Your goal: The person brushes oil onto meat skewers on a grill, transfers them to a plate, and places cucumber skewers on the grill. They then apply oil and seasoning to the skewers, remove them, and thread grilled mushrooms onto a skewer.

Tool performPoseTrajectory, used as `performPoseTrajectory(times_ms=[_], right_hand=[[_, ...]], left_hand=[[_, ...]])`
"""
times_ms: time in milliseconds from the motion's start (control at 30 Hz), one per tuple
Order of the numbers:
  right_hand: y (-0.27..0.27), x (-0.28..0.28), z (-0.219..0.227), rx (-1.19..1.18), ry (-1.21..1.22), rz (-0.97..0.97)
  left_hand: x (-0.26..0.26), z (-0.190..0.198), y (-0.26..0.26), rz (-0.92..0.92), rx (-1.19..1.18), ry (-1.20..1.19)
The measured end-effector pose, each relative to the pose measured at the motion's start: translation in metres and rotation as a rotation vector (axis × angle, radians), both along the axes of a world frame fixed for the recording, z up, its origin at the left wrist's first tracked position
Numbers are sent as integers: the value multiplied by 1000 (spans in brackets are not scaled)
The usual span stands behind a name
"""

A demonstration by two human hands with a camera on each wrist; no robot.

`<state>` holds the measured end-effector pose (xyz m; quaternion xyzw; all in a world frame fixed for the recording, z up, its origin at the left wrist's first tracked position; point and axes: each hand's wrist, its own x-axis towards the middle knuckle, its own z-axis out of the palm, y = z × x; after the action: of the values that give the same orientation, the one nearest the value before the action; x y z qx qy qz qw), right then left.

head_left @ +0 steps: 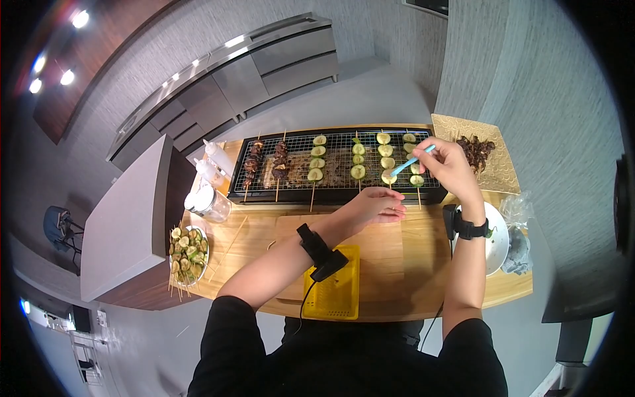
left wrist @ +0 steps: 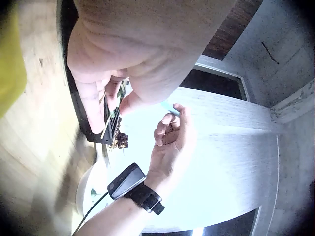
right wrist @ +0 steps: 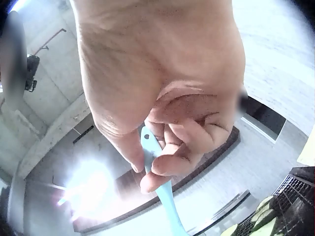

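Note:
My right hand (head_left: 450, 171) pinches the light blue handle of a basting brush (head_left: 411, 161) between thumb and fingers. The brush tip rests on the lowest slice of a cucumber skewer (head_left: 386, 163) on the grill (head_left: 337, 195). In the right wrist view the handle's end, with a hole in it, shows between the fingers. My left hand (head_left: 372, 209) is at the grill's front edge, with its fingers around the lower stick of that same skewer; the stick's end is hidden. More cucumber skewers (head_left: 317, 159) lie to either side, and two dark meat skewers (head_left: 280, 160) lie at the left.
At left stand squeeze bottles (head_left: 210, 173), a glass jar (head_left: 213, 204) and a plate of cucumber skewers (head_left: 189, 255). A yellow basket (head_left: 337, 291) sits in front. On the right are a white bowl (head_left: 495, 246), plastic wrapping (head_left: 517, 210) and a gold board (head_left: 506, 178) with meat skewers.

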<state>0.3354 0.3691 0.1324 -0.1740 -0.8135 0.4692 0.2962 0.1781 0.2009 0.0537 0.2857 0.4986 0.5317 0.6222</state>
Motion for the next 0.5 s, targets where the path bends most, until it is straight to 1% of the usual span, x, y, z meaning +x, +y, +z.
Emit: performPoseTrajectory(times_ms=[167, 267, 367, 467, 500], right_hand=[[5, -2, -6, 20, 48, -23], [6, -3, -9, 13, 24, 23], [1, -3, -4, 14, 65, -33], [4, -2, -7, 27, 22, -2], [4, -3, -6, 9, 46, -21]], left_hand=[[0, 1, -1, -1, -5, -11], [0, 1, -1, -5, 0, -17], [0, 3, -1, -11, -1, -20], [0, 4, -1, -11, -3, -28], [0, 4, -1, -10, -3, -32]])
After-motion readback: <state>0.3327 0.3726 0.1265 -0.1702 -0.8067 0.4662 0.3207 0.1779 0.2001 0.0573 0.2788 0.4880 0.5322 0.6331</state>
